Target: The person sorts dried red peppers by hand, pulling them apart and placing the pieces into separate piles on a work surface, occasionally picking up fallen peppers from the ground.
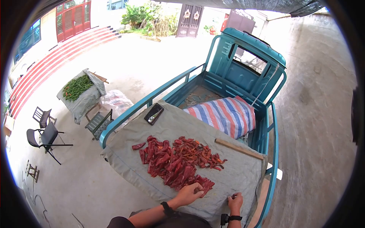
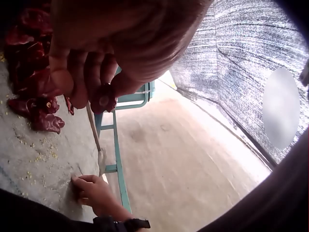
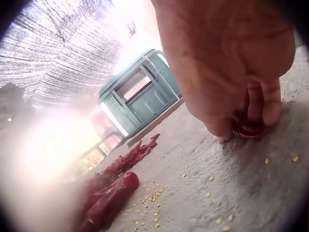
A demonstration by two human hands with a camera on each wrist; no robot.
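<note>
A heap of large dried red peppers [image 1: 163, 157] lies on the grey cloth [image 1: 125, 152], with smaller, more orange peppers [image 1: 199, 150] beside it. My left hand [image 1: 190, 194] is at the heap's near end and pinches a red pepper [image 2: 104, 101] between thumb and fingers; its rounded end shows in the left wrist view. To the right, my right hand [image 1: 235, 203] is low over the cloth, fingers curled round a small shiny red pepper piece [image 3: 250, 129], mostly hidden by the fingers. Pale yellow seeds [image 3: 154, 195] are scattered on the cloth.
The cloth covers the rear of a teal cargo tricycle bed with side rails [image 1: 274, 152]. A phone [image 1: 154, 114], a wooden strip [image 1: 239, 148] and a striped sack [image 1: 228, 116] lie ahead. Green peppers [image 1: 78, 87] sit on a covered stand at left, near chairs [image 1: 48, 135].
</note>
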